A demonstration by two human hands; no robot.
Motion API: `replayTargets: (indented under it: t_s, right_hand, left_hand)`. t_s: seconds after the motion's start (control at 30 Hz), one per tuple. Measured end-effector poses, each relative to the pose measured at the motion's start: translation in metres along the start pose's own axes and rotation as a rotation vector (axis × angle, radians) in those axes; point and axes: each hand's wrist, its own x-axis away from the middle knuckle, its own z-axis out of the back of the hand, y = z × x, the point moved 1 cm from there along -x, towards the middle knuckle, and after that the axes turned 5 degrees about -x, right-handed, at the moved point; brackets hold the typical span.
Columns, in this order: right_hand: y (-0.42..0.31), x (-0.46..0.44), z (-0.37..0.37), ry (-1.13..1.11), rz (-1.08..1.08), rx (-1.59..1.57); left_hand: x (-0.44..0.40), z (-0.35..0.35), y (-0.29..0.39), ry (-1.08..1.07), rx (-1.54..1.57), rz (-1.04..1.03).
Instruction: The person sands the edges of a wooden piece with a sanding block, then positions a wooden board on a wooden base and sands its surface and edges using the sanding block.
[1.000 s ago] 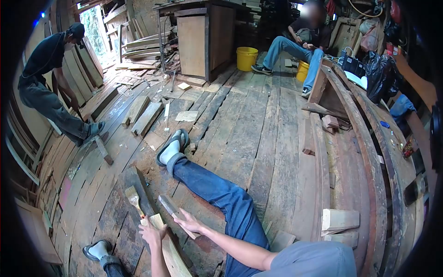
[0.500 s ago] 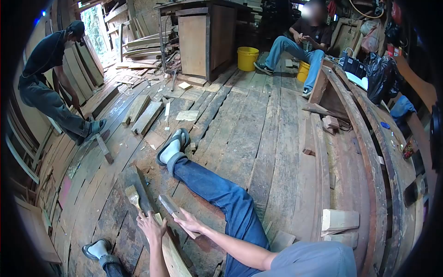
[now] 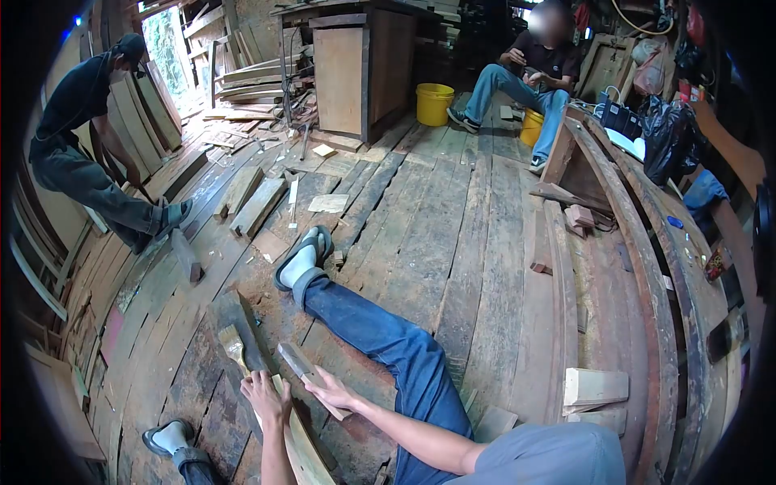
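Note:
My left hand is closed over the upper end of a long pale piece of wood, which slants down past my wrist. Just beyond its fingers a paintbrush lies bristles-up on a dark plank; the end of its handle is hidden at my fingertips. In my right hand is a narrow wooden block with a greyish upper face, tilted beside the pale wood. Thumb and fingers sit along its near half.
My outstretched leg borders the work on the right. Brown sawdust and offcuts litter the plank floor. A person bends at left near a wooden block; another person sits by a yellow bucket.
My left fingers have shifted slightly; brush and right hand stay put. At left, the block by the person's foot has turned and moved. The seated person has raised a hand.

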Motion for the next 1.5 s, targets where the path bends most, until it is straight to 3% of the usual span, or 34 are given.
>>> replayTargets:
  t_s: [0.33,0.43,0.73,0.93,1.13,1.23,1.33,1.5]
  right_hand:
    - [-0.026,0.014,0.007,-0.077,-0.019,-0.02]
    - [-0.011,0.009,-0.004,0.076,0.105,0.038]
    - [-0.008,0.008,-0.004,0.069,0.101,0.039]
    - [-0.034,0.019,0.008,-0.085,-0.014,0.011]
    - [-0.013,0.011,-0.004,0.063,0.125,0.059]
    - [-0.014,0.008,0.004,-0.097,0.038,0.005]
    - [-0.009,0.008,-0.003,0.038,0.114,0.05]
    - [-0.008,0.008,-0.002,0.025,0.128,0.036]
  left_hand:
    - [0.001,-0.003,0.0,0.037,0.033,-0.044]
    - [0.001,-0.001,0.001,0.041,0.043,-0.036]
    - [0.001,-0.001,0.003,0.064,0.027,-0.023]
    - [0.001,0.001,0.005,0.077,0.033,-0.018]
    - [0.002,0.0,0.004,0.068,0.041,-0.004]
    - [0.001,0.0,0.003,0.059,0.038,0.002]
    - [0.001,-0.004,0.001,0.066,0.037,0.006]
    - [0.001,-0.005,0.001,0.055,0.03,0.015]
